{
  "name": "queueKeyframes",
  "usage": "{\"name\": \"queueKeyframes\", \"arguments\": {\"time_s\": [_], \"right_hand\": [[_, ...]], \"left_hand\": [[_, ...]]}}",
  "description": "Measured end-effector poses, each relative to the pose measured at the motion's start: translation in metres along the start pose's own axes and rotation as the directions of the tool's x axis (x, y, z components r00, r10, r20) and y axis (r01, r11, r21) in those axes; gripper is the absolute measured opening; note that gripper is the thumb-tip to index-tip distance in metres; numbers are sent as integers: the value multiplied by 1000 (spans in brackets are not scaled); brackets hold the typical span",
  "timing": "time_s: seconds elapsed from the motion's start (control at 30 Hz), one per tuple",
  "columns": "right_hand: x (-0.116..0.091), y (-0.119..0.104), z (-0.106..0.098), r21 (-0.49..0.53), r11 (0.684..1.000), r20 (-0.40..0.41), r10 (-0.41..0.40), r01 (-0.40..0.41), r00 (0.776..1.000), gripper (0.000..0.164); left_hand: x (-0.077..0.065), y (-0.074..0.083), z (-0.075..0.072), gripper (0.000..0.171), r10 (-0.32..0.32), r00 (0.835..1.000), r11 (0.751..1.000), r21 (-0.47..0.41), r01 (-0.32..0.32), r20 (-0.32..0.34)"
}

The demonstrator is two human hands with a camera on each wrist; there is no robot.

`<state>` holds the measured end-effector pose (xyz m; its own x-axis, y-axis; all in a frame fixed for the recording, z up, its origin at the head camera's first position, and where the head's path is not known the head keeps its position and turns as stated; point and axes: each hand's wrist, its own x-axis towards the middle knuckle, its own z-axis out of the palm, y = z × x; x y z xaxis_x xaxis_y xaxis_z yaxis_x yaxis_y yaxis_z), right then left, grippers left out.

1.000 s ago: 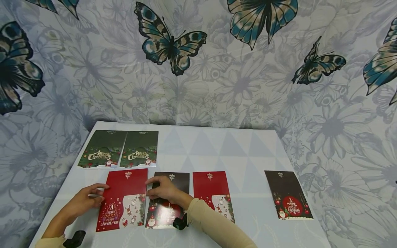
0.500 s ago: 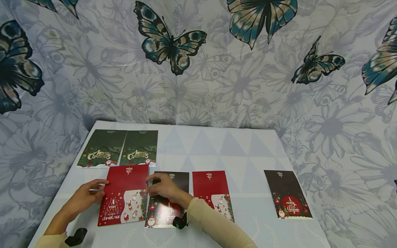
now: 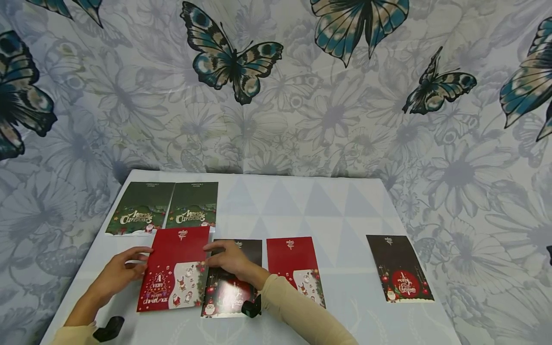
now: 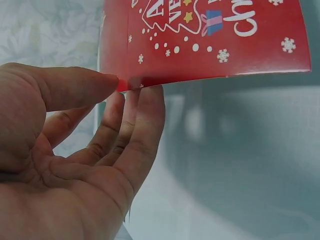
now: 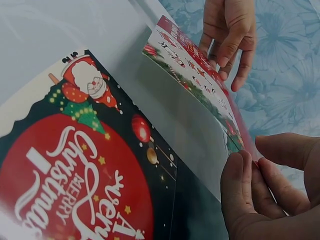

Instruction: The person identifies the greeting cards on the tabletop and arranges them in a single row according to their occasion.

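Observation:
A red Christmas card point(image 3: 178, 268) with white lettering is raised over the table, its shadow beneath it in the left wrist view. My left hand point(image 3: 118, 273) pinches its left edge, thumb point(image 4: 95, 86) on the printed face and fingers behind. At the opposite edge my right hand point(image 3: 233, 261) holds the card between thumb and fingers point(image 5: 237, 175). The top of the card overlaps the lower edge of the green cards in the head view. Under my right hand lies a dark Christmas card point(image 3: 222, 299) with a red circle, partly hidden by that hand and wrist.
Two green "Merry Christmas" cards point(image 3: 140, 207) lie side by side at the back left of the white patterned table point(image 3: 345, 211). A second red card point(image 3: 290, 256) lies partly under my right sleeve. Another dark card point(image 3: 398, 268) is at the far right. Butterfly-printed cloth hangs behind.
Both hands keep hold of the red card. It has risen and shifted slightly away and to the right, its top edge now overlapping the green cards. The other cards stay put.

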<state>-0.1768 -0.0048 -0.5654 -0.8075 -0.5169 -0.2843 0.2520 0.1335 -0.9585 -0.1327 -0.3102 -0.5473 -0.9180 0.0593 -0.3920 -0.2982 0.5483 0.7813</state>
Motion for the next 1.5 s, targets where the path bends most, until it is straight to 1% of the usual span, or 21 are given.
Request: {"name": "queueKeyframes", "arguments": {"time_s": [0.2,0.37,0.5,0.63,0.8,0.93,1.17,1.3,1.5], "right_hand": [[-1,-2,-8,-36,999,-32,-14,13,999,33],[0,-5,-14,-49,998,-47,-36,34,998,35],[-1,-7,-19,-34,998,-59,-47,45,997,35],[-1,-7,-23,25,998,-61,-49,50,997,37],[1,-6,-28,89,994,-74,-54,61,996,40],[2,-3,-34,88,994,-92,-58,66,994,43],[1,-1,-45,50,995,-126,-74,81,989,47],[-1,-3,-50,50,995,-143,-82,90,986,48],[-1,-2,-57,65,993,-158,-92,103,983,49]], "left_hand": [[3,5,6,50,32,999,999,9,-32,-21],[5,10,9,48,55,998,998,22,-55,-23],[6,15,11,44,48,998,997,55,-47,-31],[7,21,14,41,39,998,996,78,-36,-39],[11,27,19,43,49,998,998,49,-47,-34],[14,30,23,46,80,996,996,26,-80,-31],[17,38,33,53,126,992,991,-42,-127,-15],[19,43,38,54,137,990,989,-53,-138,-13],[23,45,42,55,130,992,989,-67,-130,-4]]}}
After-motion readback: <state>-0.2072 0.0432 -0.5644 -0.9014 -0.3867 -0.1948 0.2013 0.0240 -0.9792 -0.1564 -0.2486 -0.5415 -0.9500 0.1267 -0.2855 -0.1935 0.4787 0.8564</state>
